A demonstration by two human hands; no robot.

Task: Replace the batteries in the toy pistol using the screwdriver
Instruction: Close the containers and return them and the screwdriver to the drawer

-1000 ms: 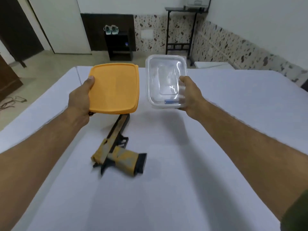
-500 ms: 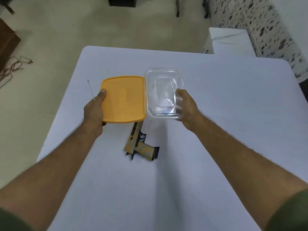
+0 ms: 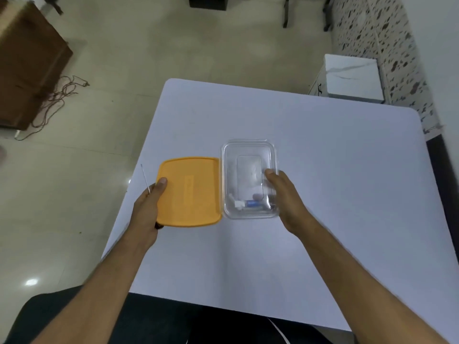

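The left hand (image 3: 149,209) grips an orange lid (image 3: 190,192) plus a thin screwdriver (image 3: 145,178), the right hand (image 3: 283,194) holds the clear container (image 3: 248,180) of batteries (image 3: 253,203) above the tabletop (image 3: 323,170), the pistol is unseen, so replacement looks barely begun.

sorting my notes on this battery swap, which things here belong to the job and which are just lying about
Job: orange lid and thin screwdriver in left hand; clear container with small blue item, in right hand.
Lying about: cords on floor, white box.
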